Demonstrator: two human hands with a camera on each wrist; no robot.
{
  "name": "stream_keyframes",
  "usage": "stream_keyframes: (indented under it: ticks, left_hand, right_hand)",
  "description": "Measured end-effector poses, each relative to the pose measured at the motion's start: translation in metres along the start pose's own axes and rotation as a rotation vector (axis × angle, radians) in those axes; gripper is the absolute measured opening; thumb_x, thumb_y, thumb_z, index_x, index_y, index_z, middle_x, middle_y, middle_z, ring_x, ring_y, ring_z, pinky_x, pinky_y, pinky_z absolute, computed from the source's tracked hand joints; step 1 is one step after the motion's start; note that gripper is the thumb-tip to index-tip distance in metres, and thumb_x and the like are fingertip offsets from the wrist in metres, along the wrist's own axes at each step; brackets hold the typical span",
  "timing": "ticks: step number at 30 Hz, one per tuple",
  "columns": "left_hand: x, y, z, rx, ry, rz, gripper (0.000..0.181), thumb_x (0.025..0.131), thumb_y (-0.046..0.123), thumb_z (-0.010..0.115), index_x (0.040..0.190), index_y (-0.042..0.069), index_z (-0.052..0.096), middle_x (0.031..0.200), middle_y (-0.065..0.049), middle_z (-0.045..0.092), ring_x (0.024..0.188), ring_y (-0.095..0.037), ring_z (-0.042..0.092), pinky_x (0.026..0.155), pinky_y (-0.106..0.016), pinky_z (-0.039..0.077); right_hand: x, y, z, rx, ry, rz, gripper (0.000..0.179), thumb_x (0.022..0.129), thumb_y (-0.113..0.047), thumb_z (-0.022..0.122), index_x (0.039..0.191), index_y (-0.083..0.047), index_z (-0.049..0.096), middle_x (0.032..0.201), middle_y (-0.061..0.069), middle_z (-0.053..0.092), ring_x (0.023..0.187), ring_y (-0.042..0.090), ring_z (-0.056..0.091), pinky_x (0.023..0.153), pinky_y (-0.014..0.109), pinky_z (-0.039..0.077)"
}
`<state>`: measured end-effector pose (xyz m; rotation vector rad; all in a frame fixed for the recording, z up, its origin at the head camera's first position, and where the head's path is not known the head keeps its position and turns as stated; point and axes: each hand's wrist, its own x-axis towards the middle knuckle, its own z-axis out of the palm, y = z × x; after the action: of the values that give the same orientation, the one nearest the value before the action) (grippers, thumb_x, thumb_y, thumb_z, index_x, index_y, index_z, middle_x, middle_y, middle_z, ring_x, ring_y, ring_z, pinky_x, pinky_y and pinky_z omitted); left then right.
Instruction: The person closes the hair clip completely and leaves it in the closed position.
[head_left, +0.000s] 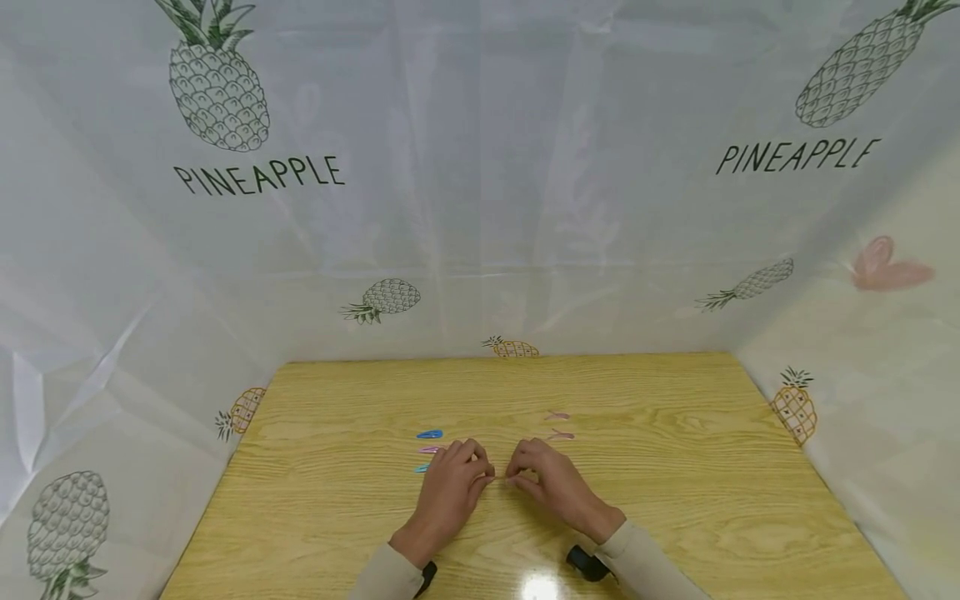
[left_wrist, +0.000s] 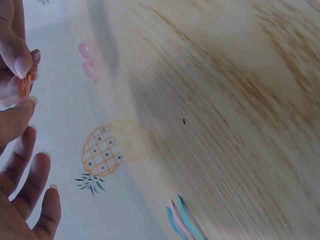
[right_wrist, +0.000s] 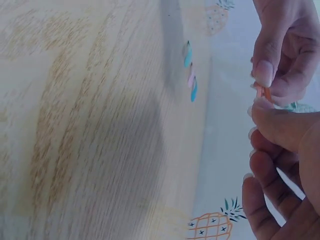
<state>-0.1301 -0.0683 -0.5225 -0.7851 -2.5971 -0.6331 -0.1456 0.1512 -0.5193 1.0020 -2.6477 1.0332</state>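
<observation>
Your left hand (head_left: 452,485) and right hand (head_left: 553,483) each pinch an end of the orange clip (right_wrist: 267,94), right of and nearer you than the blue clip (head_left: 430,434), probably to steady both ends.

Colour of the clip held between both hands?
Orange; the clip shows best in the right wrist view.

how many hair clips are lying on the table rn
5: by the left hand, a blue teardrop-shaped hair clip, a pink one and a teal one; beyond the right hand, a farther pinkish forked hair clip and a nearer one. The hands may hide others.
</observation>
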Motion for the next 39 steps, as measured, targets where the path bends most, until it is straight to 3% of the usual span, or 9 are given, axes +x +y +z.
stream_keyframes:
  ticks: [9,21,26,33,39]
  left_hand:
    - [-0.004,-0.005,-0.003,-0.042,-0.044,0.064,0.006,0.091,0.016,0.083,0.087,0.019,0.080,0.102,0.009,0.060,0.086,-0.009,0.051,0.076,-0.028,0.041]
    - [-0.005,-0.009,-0.005,-0.093,-0.087,0.100,0.004,0.092,0.017,0.082,0.089,0.019,0.080,0.103,0.009,0.062,0.086,-0.009,0.053,0.075,-0.025,0.039]
    - [-0.003,-0.012,-0.004,-0.145,-0.142,0.052,0.003,0.093,0.016,0.081,0.090,0.017,0.079,0.105,0.008,0.061,0.089,-0.009,0.054,0.079,-0.028,0.045]
    - [0.001,-0.013,-0.007,-0.313,-0.209,-0.076,0.006,0.096,0.013,0.079,0.090,0.013,0.078,0.107,0.009,0.060,0.096,-0.011,0.057,0.085,-0.031,0.051]
    - [0.001,-0.016,-0.009,-0.461,-0.257,-0.126,0.012,0.101,0.013,0.074,0.089,0.010,0.075,0.107,0.008,0.059,0.101,-0.013,0.057,0.087,-0.034,0.054]
  right_hand:
    - [-0.002,0.004,0.001,0.051,-0.011,-0.116,0.015,0.087,-0.001,0.084,0.091,-0.014,0.076,0.094,-0.009,0.067,0.086,0.010,0.059,0.075,0.024,0.053]
    - [-0.004,0.008,-0.001,0.072,-0.054,-0.199,0.013,0.089,-0.001,0.083,0.092,-0.013,0.077,0.100,-0.008,0.068,0.093,0.008,0.061,0.080,0.025,0.056]
    - [-0.004,0.008,0.000,0.046,-0.031,-0.196,0.011,0.089,-0.004,0.084,0.093,-0.012,0.077,0.099,-0.007,0.067,0.093,0.009,0.062,0.081,0.026,0.056]
    - [-0.004,0.011,0.003,-0.064,0.069,-0.246,0.028,0.080,-0.003,0.092,0.100,-0.016,0.076,0.101,-0.006,0.065,0.093,0.010,0.063,0.079,0.024,0.057]
    - [-0.002,0.012,0.004,-0.119,0.108,-0.293,0.034,0.077,-0.003,0.095,0.100,-0.017,0.075,0.102,-0.006,0.065,0.093,0.010,0.062,0.081,0.025,0.057]
